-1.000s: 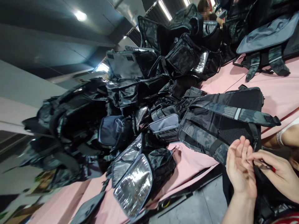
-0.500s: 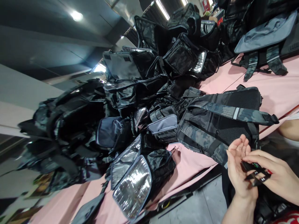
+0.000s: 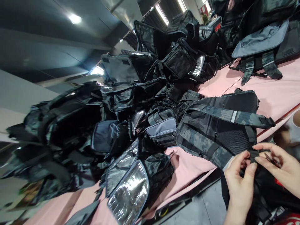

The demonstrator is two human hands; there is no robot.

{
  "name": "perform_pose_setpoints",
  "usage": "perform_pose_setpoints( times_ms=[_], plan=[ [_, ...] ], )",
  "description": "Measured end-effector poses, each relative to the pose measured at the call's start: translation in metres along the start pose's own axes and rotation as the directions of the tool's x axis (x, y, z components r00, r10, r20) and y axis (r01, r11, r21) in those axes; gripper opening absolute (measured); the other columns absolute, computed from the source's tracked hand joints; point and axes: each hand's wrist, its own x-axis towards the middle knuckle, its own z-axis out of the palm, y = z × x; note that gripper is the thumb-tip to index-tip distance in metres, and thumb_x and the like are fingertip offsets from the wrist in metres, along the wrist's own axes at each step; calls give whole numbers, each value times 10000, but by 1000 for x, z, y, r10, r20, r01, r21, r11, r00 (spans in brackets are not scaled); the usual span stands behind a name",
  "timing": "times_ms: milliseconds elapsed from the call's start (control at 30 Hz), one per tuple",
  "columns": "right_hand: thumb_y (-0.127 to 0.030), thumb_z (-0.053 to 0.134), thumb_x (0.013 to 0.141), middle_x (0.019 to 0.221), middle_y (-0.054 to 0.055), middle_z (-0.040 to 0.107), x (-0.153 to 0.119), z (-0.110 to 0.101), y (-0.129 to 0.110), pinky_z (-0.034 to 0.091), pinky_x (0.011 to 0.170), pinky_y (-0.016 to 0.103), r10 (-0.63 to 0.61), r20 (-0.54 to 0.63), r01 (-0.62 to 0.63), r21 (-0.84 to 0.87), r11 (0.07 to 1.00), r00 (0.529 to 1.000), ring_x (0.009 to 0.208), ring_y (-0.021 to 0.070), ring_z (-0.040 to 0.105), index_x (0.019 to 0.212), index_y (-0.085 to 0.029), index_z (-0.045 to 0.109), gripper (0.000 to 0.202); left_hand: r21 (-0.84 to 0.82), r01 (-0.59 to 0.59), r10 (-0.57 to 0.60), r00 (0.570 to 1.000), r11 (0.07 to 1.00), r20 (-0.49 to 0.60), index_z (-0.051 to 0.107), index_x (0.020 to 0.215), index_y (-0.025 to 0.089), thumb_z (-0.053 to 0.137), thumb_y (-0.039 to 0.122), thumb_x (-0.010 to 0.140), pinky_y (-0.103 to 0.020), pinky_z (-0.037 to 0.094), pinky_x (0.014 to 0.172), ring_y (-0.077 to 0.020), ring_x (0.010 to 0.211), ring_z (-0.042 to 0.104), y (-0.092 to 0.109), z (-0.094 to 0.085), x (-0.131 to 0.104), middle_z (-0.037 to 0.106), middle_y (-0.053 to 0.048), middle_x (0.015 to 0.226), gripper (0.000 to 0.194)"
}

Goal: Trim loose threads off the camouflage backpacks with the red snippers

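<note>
A camouflage backpack (image 3: 217, 125) lies on the pink-covered table with its mesh back panel and shoulder straps facing up. At its near right corner, my left hand (image 3: 240, 184) is closed, fingertips pinching a short black webbing strap (image 3: 253, 154). My right hand (image 3: 280, 168) is beside it, thumb and forefinger reaching the same strap. Small dark metal thread snips (image 3: 273, 161) are tucked in the right hand, partly hidden by the fingers.
A heap of black and camouflage bags (image 3: 131, 93) covers the left and back. An open bag with silver lining (image 3: 130, 193) lies near the front edge of the pink table (image 3: 185, 164). Another grey-flapped bag (image 3: 260, 39) stands at the back right. Part of another person (image 3: 294, 128) shows at right.
My left hand has turned from an upward-facing open palm to a pinch at the backpack's corner. My right hand has moved right, away from the left palm, snips still in it.
</note>
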Motion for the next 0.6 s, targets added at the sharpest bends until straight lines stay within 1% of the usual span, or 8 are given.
perform_pose_setpoints(
  times_ms=[33,100,200,267,333,400,467,600],
  plan=[
    [-585,687,751,677,11,632,-1,-2,0,566,627,222,-6,43,6,13,1000,999,644,169,642,1015,-218,656,453,6,-11,11,1000,1000,-5,756,999,232,702,351,835,-276,520,830,-177,903,647,1,1,1,712,-66,994,209],
    [-568,680,771,777,33,672,-2,-6,3,570,672,225,-4,124,1,29,1000,992,728,184,665,1011,-224,671,419,-17,-32,31,999,999,-30,769,884,208,721,337,815,-273,517,811,-180,886,646,0,2,4,715,-69,922,154],
    [-563,657,804,969,46,688,-3,-14,12,568,778,242,-2,141,5,-18,1000,990,860,197,671,1105,-246,651,437,-151,-1,-18,992,989,-124,757,829,182,757,347,774,-269,517,788,-175,853,644,-4,1,5,700,-70,901,174],
    [-547,627,842,1099,32,662,-3,-19,19,547,857,247,-61,121,76,-118,990,991,971,194,651,1218,-284,587,460,-240,64,-105,981,969,-161,747,838,170,774,364,753,-252,510,755,-155,796,633,-6,0,5,694,-58,859,213],
    [-513,574,893,1194,4,624,-3,-24,22,518,911,234,-184,93,202,-253,946,979,1061,178,616,1257,-329,546,409,-295,110,-166,971,949,-172,741,849,160,785,386,740,-231,494,716,-131,733,612,-7,-1,5,688,-42,794,255],
    [-462,530,931,1191,-17,620,-2,-26,20,509,901,211,-315,81,323,-359,876,945,1057,159,608,1221,-343,562,315,-322,122,-185,968,939,-172,744,863,155,790,409,732,-219,483,696,-119,706,596,-7,-1,5,682,-34,761,289],
    [-405,531,940,1135,-20,637,1,-26,15,515,859,205,-422,93,420,-417,806,902,995,152,623,1167,-332,590,245,-331,121,-184,969,936,-167,750,882,160,788,421,734,-216,479,698,-116,712,591,-7,0,6,682,-33,772,303],
    [-350,542,935,1048,-3,668,6,-22,4,526,828,241,-545,145,546,-444,710,826,946,170,640,1121,-303,629,211,-274,106,-143,983,956,-119,755,888,169,763,409,766,-231,483,720,-127,744,593,-7,0,4,685,-43,833,270]
  ],
)
